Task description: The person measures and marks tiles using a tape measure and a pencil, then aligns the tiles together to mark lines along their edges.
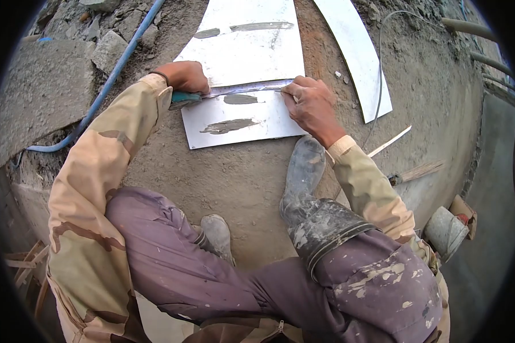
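Observation:
My left hand (187, 77) is closed around a teal tape measure (184, 98) at the left edge of the white panels. Its pale blade (243, 88) runs straight across to my right hand (310, 106), whose fingers pinch the far end. Above the blade lies a large white panel (249, 60) with grey smears. Below it shows a shorter white piece (194, 123), also smeared with grey mortar. Whether the two pieces are joined under the blade I cannot tell. Marks on the blade are too small to read.
A curved white strip (357, 57) lies to the right, with a thin wire across it. A blue hose (106, 86) runs along the left beside rubble. My boot (303, 168) stands close to the panel. Wood slivers (420, 171) and a bucket (445, 233) are at right.

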A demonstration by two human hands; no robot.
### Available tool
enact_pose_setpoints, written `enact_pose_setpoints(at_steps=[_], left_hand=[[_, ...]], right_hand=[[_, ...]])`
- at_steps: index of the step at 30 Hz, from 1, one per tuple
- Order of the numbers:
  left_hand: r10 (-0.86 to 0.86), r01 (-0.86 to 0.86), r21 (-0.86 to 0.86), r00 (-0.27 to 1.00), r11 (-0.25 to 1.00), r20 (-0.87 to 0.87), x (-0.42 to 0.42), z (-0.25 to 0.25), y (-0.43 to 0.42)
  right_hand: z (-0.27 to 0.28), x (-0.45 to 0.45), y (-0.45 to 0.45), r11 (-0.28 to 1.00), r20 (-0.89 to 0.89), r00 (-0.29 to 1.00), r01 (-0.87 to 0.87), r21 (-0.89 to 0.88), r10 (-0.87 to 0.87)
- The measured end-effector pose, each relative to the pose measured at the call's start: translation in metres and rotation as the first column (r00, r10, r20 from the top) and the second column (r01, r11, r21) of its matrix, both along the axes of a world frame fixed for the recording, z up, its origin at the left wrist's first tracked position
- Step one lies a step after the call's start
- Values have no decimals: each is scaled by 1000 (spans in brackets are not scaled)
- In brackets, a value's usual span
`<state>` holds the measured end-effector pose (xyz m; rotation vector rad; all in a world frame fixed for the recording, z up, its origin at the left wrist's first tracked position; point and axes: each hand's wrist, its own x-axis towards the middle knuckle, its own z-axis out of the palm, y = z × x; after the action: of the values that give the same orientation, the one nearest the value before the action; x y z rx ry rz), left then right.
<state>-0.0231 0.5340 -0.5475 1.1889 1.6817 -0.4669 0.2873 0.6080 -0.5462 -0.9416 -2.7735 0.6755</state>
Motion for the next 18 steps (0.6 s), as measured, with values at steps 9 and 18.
enact_pose_setpoints(at_steps=[9, 18], left_hand=[[44, -44, -27, 999, 999, 3, 1, 5, 0], [8, -8, 21, 1000, 1000, 10, -1, 2, -3]], right_hand=[[-9, -3, 1, 998, -30, 999, -39, 42, 40], [-7, -10, -4, 995, 25, 999, -51, 90, 48]])
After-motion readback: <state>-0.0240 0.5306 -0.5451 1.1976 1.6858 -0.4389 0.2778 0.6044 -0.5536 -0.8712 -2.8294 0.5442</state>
